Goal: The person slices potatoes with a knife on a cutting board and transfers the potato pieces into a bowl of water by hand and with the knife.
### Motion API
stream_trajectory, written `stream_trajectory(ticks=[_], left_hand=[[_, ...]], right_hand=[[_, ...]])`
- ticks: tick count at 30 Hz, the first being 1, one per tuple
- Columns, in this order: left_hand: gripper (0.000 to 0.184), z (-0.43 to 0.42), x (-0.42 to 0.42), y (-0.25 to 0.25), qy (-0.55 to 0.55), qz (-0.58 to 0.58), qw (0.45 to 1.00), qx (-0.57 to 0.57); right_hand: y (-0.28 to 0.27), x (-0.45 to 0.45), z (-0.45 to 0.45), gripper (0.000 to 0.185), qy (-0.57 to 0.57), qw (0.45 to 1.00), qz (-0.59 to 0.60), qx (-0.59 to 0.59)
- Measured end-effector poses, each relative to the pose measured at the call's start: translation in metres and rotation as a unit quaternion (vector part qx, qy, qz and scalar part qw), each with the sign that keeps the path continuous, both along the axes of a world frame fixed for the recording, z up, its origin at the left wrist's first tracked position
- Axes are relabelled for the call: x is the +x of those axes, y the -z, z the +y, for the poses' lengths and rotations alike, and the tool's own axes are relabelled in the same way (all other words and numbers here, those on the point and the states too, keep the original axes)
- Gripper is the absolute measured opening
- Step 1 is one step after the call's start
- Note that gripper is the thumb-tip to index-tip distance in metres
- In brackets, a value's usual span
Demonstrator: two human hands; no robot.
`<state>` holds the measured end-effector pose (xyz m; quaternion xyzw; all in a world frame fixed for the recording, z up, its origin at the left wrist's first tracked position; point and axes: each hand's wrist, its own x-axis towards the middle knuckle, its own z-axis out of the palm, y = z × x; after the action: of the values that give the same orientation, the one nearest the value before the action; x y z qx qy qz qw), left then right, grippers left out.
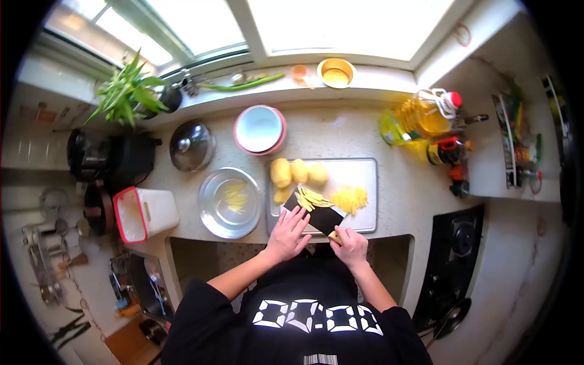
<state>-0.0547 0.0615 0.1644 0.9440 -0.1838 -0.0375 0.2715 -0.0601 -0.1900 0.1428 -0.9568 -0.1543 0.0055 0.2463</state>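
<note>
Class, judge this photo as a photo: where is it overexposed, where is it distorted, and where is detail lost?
Head view: the window is blown largely white; head view: the cooktop slants and the corners fall to black, suggesting a fisheye lens; head view: the cleaver blade looks almost black, its surface detail hard to read.

Knife handle (pixel 334 236) part-hidden by R hand (pixel 351 246); dk. btl. label (pixel 447 150) blurred.

Speckled counter (pixel 347 131): cutting board (pixel 363 173), metal bowl (pixel 210 208), stacked bowls (pixel 260 129), domed lid (pixel 190 146), oil bottle (pixel 424 115).
</note>
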Motion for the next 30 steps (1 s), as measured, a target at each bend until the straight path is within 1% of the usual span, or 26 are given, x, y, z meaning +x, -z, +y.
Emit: stream_trajectory(ticks=[1,5,10,11,13,16,22,28,30], left_hand=[[0.063,0.009,-0.008,0.0,-0.019,0.024,0.999,0.013],[0.068,0.041,-0.029,0.002,-0.114,0.011,0.992,0.055],[0.068,0.079,-0.054,-0.002,-0.219,0.018,0.973,0.075],[0.067,0.087,-0.059,-0.002,-0.235,0.013,0.969,0.079],[0.066,0.103,-0.067,0.001,-0.259,0.003,0.961,0.094],[0.066,0.126,-0.072,0.006,-0.279,0.002,0.956,0.092],[0.064,0.16,-0.067,0.024,-0.292,0.043,0.953,0.064],[0.065,0.189,-0.051,0.047,-0.3,0.073,0.951,0.03],[0.062,0.198,-0.05,0.048,-0.305,0.056,0.951,0.015]], right_hand=[[-0.003,0.007,0.011,0.039,-0.022,1.0,0.002,0.003],[-0.002,0.031,0.055,0.038,-0.111,0.994,-0.012,0.012],[-0.012,0.052,0.112,0.039,-0.242,0.97,-0.01,0.007],[-0.015,0.053,0.124,0.036,-0.265,0.964,-0.019,-0.002],[-0.014,0.055,0.146,0.035,-0.29,0.957,-0.025,-0.017],[-0.016,0.055,0.173,0.03,-0.316,0.948,-0.037,-0.031],[-0.02,0.051,0.199,0.023,-0.342,0.937,-0.029,-0.066],[-0.016,0.042,0.202,0.023,-0.35,0.934,-0.023,-0.058],[-0.017,0.039,0.203,0.024,-0.348,0.936,-0.015,-0.058]])
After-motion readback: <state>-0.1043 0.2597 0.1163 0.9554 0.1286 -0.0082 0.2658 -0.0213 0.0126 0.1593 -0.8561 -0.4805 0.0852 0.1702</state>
